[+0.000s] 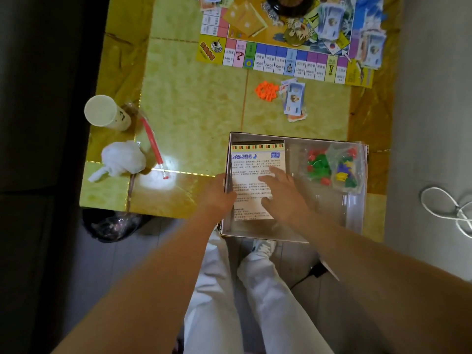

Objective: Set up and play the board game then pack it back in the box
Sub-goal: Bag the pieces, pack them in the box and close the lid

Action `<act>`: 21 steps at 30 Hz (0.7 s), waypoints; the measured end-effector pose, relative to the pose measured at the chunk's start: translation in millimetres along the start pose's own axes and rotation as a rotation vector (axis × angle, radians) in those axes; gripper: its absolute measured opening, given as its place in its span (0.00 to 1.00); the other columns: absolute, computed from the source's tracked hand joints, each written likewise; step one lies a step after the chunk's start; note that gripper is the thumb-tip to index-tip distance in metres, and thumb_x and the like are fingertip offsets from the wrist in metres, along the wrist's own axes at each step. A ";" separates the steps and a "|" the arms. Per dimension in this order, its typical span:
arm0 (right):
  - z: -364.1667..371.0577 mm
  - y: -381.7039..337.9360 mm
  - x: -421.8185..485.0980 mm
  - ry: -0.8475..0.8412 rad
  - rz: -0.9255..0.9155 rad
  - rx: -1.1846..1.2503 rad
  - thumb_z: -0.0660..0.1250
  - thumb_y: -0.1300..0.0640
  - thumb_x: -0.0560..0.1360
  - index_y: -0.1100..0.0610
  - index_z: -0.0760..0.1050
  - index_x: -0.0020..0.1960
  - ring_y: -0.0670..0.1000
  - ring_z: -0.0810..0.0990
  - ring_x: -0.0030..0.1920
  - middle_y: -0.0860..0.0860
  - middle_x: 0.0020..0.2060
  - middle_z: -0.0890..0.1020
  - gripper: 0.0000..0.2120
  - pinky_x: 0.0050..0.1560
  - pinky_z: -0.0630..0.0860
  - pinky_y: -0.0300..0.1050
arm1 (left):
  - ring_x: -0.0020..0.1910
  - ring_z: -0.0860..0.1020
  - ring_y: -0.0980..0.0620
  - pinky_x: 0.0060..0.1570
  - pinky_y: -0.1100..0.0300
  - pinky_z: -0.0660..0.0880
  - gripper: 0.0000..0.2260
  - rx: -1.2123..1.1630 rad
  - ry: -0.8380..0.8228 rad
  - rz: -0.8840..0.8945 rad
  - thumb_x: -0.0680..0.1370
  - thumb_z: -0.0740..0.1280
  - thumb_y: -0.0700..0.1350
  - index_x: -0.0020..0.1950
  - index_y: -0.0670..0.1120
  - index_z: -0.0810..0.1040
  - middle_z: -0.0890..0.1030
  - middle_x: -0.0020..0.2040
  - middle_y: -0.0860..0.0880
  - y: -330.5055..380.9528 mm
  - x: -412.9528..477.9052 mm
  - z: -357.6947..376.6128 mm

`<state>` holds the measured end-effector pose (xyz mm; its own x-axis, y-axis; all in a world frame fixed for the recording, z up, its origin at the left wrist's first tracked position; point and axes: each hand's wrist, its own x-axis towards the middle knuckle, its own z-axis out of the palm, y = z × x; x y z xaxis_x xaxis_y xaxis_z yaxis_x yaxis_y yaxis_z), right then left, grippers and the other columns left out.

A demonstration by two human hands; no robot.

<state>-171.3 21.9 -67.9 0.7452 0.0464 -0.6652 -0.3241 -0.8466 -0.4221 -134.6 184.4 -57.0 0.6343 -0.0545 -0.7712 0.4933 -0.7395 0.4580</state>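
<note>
The box (pixel 319 140) sits at the near edge of the yellow-green table (pixel 191 111), open, with grey card walls and a clear plastic tray inside. In its left half lies the instruction sheet (pixel 251 175), white with a striped band along the top and a blue heading over dense print. In the right half are two clear bags, one of red and green pieces (pixel 318 167) and one of yellow, blue and green pieces (pixel 344 173). The left hand (pixel 217 192) grips the box's left wall, fingers curled over the rim. The right hand (pixel 283 190) lies flat on the sheet with fingers straight and spread, holding nothing. Beyond the box, a small pile of orange pieces (pixel 267 90) rests just beside a loose stack of paper money (pixel 293 100). Farther back, the game board (pixel 281 60) lies unfolded with more notes and cards scattered over it. On the table's left side stand a paper cup (pixel 104 112), a red straw (pixel 153 146) and a white crumpled wad (pixel 122 158). The board is cut off by the top of the view, as is a dark round thing (pixel 288 6) resting on it, which cannot be identified. The sheet's print is too small to read, the bagged pieces blur behind the plastic, and the left fingertips are hidden inside the box wall.
</note>
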 end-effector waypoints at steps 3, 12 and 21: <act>-2.5 -3.1 -0.4 0.136 0.054 0.150 0.63 0.60 0.77 0.53 0.72 0.63 0.51 0.74 0.60 0.50 0.62 0.73 0.15 0.62 0.73 0.46 | 0.60 0.76 0.44 0.49 0.60 0.70 0.17 0.022 0.053 -0.010 0.80 0.62 0.41 0.69 0.46 0.70 0.77 0.63 0.44 -3.3 -2.7 -3.5; 15.3 8.5 -15.2 -0.101 0.540 0.669 0.64 0.63 0.77 0.66 0.79 0.48 0.47 0.78 0.26 0.55 0.31 0.82 0.07 0.30 0.76 0.38 | 0.41 0.74 0.53 0.41 0.61 0.66 0.05 0.242 0.130 -0.075 0.76 0.67 0.41 0.50 0.47 0.79 0.82 0.47 0.48 -20.7 8.0 -3.9; 41.8 29.8 -58.3 -0.145 0.957 0.969 0.66 0.60 0.78 0.65 0.77 0.48 0.53 0.84 0.36 0.59 0.40 0.84 0.07 0.33 0.80 0.41 | 0.54 0.80 0.44 0.48 0.56 0.74 0.11 0.558 0.115 -0.001 0.80 0.61 0.44 0.55 0.41 0.80 0.81 0.53 0.43 -19.0 -4.0 10.5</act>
<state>-248.8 16.1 -67.4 -0.0465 -0.2361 -0.9706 -0.9920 0.1251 0.0171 -152.7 191.6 -67.3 0.7100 -0.0029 -0.7042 0.1250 -0.9836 0.1302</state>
